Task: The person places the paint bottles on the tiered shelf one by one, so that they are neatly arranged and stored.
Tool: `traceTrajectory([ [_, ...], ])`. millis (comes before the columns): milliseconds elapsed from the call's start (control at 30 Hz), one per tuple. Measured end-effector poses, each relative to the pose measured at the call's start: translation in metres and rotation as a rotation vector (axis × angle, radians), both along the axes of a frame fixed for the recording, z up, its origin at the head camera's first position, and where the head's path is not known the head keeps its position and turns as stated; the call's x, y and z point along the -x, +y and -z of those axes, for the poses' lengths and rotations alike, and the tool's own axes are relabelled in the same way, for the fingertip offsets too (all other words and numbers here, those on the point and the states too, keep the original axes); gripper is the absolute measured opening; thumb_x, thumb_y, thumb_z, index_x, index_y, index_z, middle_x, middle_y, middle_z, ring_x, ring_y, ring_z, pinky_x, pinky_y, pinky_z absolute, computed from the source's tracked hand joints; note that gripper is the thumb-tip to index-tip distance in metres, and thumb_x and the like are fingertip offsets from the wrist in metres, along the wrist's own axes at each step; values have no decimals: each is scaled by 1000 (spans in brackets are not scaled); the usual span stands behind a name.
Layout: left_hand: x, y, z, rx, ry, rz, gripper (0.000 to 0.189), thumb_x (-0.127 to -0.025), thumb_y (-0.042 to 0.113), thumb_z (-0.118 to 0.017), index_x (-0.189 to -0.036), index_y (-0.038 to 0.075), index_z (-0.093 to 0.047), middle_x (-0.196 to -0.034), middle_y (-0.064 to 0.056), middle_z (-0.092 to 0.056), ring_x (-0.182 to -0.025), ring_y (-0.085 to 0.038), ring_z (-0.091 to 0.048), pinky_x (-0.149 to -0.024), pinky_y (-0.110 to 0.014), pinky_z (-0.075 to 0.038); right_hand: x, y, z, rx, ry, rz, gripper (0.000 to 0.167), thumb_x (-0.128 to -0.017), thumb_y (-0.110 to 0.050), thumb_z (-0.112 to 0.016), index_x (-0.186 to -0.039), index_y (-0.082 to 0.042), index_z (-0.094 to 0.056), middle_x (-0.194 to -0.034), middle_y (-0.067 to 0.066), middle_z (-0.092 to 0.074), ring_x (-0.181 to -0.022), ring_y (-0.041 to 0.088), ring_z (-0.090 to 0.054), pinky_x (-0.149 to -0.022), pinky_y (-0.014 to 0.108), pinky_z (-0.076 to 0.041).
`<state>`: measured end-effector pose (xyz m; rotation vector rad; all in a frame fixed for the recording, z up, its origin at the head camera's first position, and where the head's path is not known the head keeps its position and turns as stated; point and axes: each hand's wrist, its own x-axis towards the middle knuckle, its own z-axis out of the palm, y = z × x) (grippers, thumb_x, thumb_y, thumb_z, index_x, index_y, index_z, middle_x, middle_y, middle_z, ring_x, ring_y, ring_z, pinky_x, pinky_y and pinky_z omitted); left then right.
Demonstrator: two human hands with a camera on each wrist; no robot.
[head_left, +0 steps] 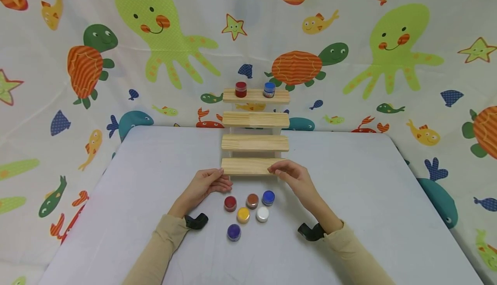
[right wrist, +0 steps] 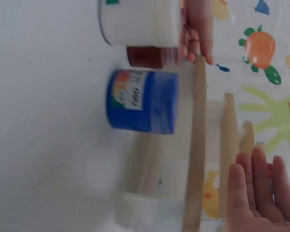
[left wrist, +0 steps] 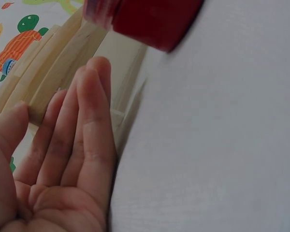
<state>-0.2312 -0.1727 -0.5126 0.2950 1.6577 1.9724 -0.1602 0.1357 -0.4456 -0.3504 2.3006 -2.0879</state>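
Note:
A wooden stepped rack stands at the back of the table, its lowest shelf [head_left: 248, 167] bare. My left hand [head_left: 207, 182] is at that shelf's left end, thumb tip against the edge, the other fingers extended in front and below. At the right end, my right hand [head_left: 293, 177] has its fingertips over the shelf's front edge; the right wrist view shows its fingers [right wrist: 261, 186] nearly straight. Neither hand holds a jar. Just in front lie small paint jars: red [head_left: 230, 204], brown [head_left: 252, 201], blue [head_left: 268, 197], yellow [head_left: 243, 215], white [head_left: 262, 214] and purple [head_left: 234, 232].
On the top shelf [head_left: 255, 97] stand a dark red jar [head_left: 240, 89] at left and a blue jar [head_left: 269, 89] at right. Two middle shelves lie between. A sea-animal patterned cloth [head_left: 248, 30] hangs behind the white table [head_left: 155, 164].

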Motion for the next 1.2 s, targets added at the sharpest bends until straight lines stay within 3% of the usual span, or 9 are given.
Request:
traceTrajectory([
  [300,0,0,1,-3,17,4,57,-104,35,-53,-119,-20,-54,-101,-19,-72,-93,-25,-72,-84,-35,-60,-7,-4,21,12,-66,0,22,-101,-9,-56,-108,9,-68,-108,21,-70,-100,17,-68,-92,29,-56],
  [500,0,1,-1,-13,12,2,58,-103,35,-54,-119,-21,-53,-100,-19,-72,-92,-25,-72,-83,-35,-60,-9,-2,28,-52,-123,-48,27,-103,-12,-53,-112,8,-68,-113,20,-70,-108,21,-67,-96,27,-52],
  [667,0,1,0,-19,14,3,57,-103,34,-54,-118,-21,-54,-99,-19,-72,-92,-25,-72,-83,-35,-60,-9,1,34,-150,-210,-153,28,-103,-16,-53,-120,3,-67,-120,16,-68,-117,27,-60,-110,44,-41],
  [800,-1,0,1,-17,11,-4,56,-103,34,-55,-117,-20,-55,-99,-18,-72,-92,-25,-72,-83,-35,-60,-9,2,37,-180,-270,-216,31,-102,-20,-56,-126,-2,-65,-125,12,-66,-121,25,-56,-113,54,-33],
  [1067,-2,0,1,-12,0,-3,55,-102,36,-56,-117,-18,-56,-99,-18,-72,-92,-25,-72,-83,-35,-60,-8,7,44,-171,-291,-328,46,-90,-13,-73,-133,-3,-59,-134,13,-60,-123,27,-54,-108,35,-42],
  [1200,-2,0,1,-16,4,-2,55,-103,35,-55,-117,-18,-56,-99,-18,-72,-92,-25,-72,-83,-35,-60,-7,9,48,-172,-256,-349,49,-87,-7,-74,-133,-1,-58,-135,15,-58,-125,29,-53,-110,35,-41],
])
